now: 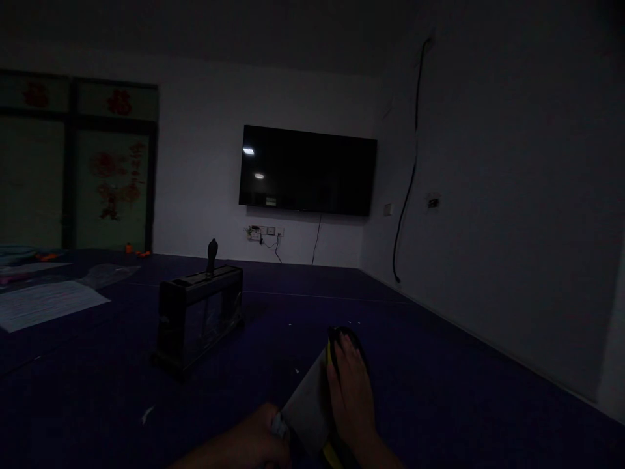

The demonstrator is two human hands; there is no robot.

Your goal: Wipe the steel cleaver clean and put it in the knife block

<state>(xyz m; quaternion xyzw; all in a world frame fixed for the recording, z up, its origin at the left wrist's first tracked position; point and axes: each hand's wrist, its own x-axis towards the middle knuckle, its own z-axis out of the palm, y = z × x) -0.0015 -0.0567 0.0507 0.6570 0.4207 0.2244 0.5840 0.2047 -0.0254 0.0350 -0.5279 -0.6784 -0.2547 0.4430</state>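
Observation:
At the lower middle, my left hand [266,436] is closed around the handle end of a broad, grey-white kitchen cleaver [308,400]. The wide blade slants up to the right. Along its right side lies a black thing with yellow edges [332,454], whose kind I cannot make out in the dark. My right hand [352,397] lies over this thing, fingers long and close together, pressing it against the blade. Its lower part is partly hidden by my wrist. Left of the hands, a black knife block [170,326] with see-through sides stands upright, one dark handle [211,256] sticking up from its top.
A dark blue tabletop [390,365] reaches to the walls, with small white scraps on it. Paper sheets [49,303] and clear plastic [110,275] lie at left, near small orange objects [128,248]. Behind are a wall television [308,170] and a hanging black cable [409,185].

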